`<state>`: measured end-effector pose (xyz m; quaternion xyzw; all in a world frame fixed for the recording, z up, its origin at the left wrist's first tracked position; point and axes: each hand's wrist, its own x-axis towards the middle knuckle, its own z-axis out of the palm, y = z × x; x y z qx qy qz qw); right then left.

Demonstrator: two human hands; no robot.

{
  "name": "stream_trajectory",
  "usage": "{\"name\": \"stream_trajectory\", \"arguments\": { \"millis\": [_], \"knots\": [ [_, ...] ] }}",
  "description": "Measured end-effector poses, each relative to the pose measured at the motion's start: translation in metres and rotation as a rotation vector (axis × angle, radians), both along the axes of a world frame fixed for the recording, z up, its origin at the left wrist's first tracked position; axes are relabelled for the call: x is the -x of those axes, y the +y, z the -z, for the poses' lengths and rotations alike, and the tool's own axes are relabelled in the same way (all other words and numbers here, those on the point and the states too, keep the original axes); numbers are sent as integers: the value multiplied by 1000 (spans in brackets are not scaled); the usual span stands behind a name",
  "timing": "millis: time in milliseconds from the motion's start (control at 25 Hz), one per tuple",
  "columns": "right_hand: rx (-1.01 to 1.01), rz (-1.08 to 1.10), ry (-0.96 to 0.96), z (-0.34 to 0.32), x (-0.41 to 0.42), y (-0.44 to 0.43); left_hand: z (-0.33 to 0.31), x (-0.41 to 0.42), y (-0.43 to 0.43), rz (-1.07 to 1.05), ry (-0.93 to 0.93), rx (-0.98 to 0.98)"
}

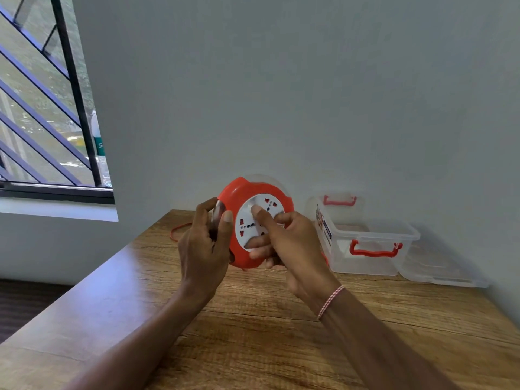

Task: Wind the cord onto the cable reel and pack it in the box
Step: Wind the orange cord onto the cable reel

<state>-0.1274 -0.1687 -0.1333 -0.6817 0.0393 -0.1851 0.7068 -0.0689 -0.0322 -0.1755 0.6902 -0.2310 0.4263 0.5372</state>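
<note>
The left hand [205, 243] clamps the left rim of the cable reel [239, 197], thumb over the front and fingers curled behind, holding it upright above the table [253, 327]. The right hand [292, 243] grips the white socket disc [268, 211] at the reel's centre, one digit laid across its face and the rest curled at its lower edge. This looks like the winding step. The left hand should hold the housing steady while the right turns the disc in even strokes, so the cord [176, 235] (a thin red loop on the wood behind the left hand) feeds in without kinking. The reel is glossy orange-red plastic, round with lobed corners; the disc is matte white. To the right stands the clear plastic box [405, 235], open and red-handled, its lid [441, 274] beside it.
</note>
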Motion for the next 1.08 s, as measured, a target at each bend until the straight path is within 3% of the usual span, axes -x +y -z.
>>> {"name": "stream_trajectory", "arguments": {
  "millis": [40,80,200,240,360,480,600,680,880,1000,1080],
  "knots": [
    [19,-6,-3,-2,1,-1,-1,0,0,-2,1,9],
    [184,52,-55,-4,1,-4,-2,0,1,0,10,24],
    [1050,428,-421,-3,-2,-22,-5,-5,5,-10,34,77],
    [1243,454,-544,-2,-4,-26,-5,-6,5,-16,38,81],
    [1540,422,-689,3,-9,-31,-6,-6,6,-23,42,76],
    [1630,485,-692,6,-12,-28,-7,-5,6,-9,35,54],
    [1557,488,-675,6,-10,-26,-3,-5,4,-6,-10,1],
    [1385,444,-588,6,-7,-21,-1,-6,3,-16,-47,-14],
    [672,263,-237,2,-1,-3,1,-5,3,-42,-105,-25],
    [62,58,-68,1,-1,4,1,-5,1,-75,-120,-32],
    [-169,-51,6,1,-1,3,1,-5,1,-95,-101,-22]
  ]
}}
